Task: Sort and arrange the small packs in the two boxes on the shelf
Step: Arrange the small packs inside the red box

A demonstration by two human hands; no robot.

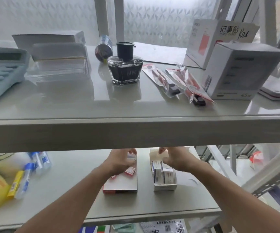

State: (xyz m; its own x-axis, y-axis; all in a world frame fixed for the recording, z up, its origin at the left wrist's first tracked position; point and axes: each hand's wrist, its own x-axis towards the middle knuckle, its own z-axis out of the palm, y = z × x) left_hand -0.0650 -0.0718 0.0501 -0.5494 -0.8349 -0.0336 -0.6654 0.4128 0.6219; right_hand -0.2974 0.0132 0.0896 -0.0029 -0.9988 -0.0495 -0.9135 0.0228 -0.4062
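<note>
Two hands are reaching onto the lower shelf [72,179], one into each of two boxes. The left hand [121,161] is curling its fingers over the far end of the red box [121,186]; whether it is pinching a pack is hidden by the hand itself. Two red packs [130,171] are showing beside its palm, one more largely covered. The right hand [173,158] is bending over the far end of the white box [165,187], thumb raised by the box's upright flap, fingertips touching the top of the blue-and-white packs [163,174]; a firm grip cannot be told. About four of these packs are standing upright in two rows. The two boxes are lying side by side, apart, near the middle of the shelf.

At the shelf's left, several blue-capped tubes [35,167] and one yellow pack [15,184] are lying blurred.

On the upper shelf [135,130] one ink bottle [125,66] is standing in the middle, one can [103,49] lying behind it. Two bagged pens [179,81] are lying to its right, next to two white cartons [235,69]. To the left are sitting two card stacks [58,54] and one calculator [1,71].
</note>
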